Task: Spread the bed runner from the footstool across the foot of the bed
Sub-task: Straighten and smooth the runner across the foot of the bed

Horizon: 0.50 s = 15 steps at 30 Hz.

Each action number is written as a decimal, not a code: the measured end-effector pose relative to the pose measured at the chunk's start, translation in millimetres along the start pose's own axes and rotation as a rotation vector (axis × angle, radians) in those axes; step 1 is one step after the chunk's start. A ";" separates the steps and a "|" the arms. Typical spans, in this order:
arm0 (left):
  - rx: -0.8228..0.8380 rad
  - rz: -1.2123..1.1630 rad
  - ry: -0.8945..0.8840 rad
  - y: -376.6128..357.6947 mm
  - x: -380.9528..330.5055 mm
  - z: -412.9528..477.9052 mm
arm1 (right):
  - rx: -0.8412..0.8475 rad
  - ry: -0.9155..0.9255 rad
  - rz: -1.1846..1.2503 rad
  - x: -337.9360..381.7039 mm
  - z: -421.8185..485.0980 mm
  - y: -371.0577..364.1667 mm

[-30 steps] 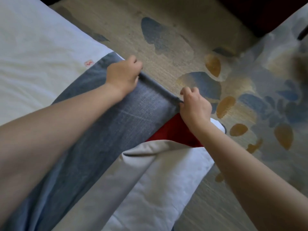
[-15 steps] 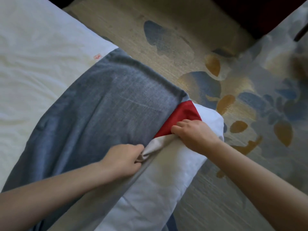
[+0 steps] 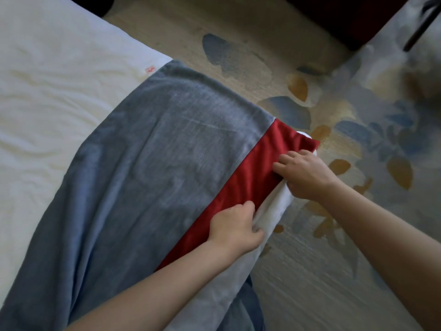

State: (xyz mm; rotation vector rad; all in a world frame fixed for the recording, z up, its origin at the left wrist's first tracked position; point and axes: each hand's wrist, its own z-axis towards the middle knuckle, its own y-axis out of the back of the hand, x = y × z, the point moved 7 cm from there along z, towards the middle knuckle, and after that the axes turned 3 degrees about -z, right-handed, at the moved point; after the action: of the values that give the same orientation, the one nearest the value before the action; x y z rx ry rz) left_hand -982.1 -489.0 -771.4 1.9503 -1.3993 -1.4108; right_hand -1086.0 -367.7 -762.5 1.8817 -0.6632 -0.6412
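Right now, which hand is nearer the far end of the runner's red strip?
Right. The right hand holds the runner just short of the red strip's far end; the left hand grips its edge farther back, nearer the person.

A beige carpet (image 3: 298, 271) patterned with blue and ochre leaf shapes covers the floor. At the carpet's far edge stands dark furniture (image 3: 346, 15). A thin black bar (image 3: 420, 27) slants above the carpet's far right corner.

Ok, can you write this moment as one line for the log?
task: spreading runner | runner: grey part lies on bed | left hand: grips runner edge | right hand: holds red band
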 end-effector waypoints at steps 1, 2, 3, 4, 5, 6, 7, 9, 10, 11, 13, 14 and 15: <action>0.007 0.023 0.013 0.1 1.4 -8.7 | -0.025 0.046 0.018 16.6 -2.8 7.3; 0.014 0.052 0.029 -0.1 4.6 -18.5 | -0.039 0.105 0.035 35.8 -7.3 13.3; 0.021 0.080 0.051 -0.9 10.0 -29.2 | -0.042 0.168 0.055 56.6 -12.8 17.9; 0.029 0.099 0.077 -2.2 17.3 -41.2 | -0.038 0.233 0.076 78.4 -18.5 21.8; 0.041 0.114 0.106 -4.3 25.6 -54.8 | -0.033 0.298 0.103 100.5 -24.8 24.6; 0.058 0.128 0.136 -7.3 34.6 -69.1 | -0.037 0.355 0.134 121.6 -31.3 26.2; 0.078 0.144 0.166 -10.7 44.8 -83.8 | -0.049 0.400 0.171 141.0 -37.6 27.1; 0.125 0.171 0.238 -16.8 68.6 -114.2 | -0.067 0.453 0.237 172.3 -47.8 25.8; 0.156 0.181 0.277 -20.8 80.9 -129.3 | -0.066 0.472 0.252 184.7 -52.9 22.4; 0.194 0.185 0.310 -26.7 91.9 -144.1 | -0.066 0.490 0.258 194.2 -57.9 19.2; 0.239 0.166 0.339 -40.5 104.4 -169.1 | -0.075 0.526 0.235 202.4 -67.6 8.8; 0.226 0.158 0.333 -46.4 104.5 -176.9 | -0.053 0.540 0.206 201.3 -72.7 1.2; 0.194 0.170 0.328 -51.1 102.1 -182.0 | -0.023 0.542 0.158 197.1 -78.5 -7.6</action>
State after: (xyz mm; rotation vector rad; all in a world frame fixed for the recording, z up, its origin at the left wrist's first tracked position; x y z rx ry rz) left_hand -797.8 -599.0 -781.4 2.0106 -1.5441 -0.8609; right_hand -891.1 -451.7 -768.6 1.8467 -0.4375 -0.0243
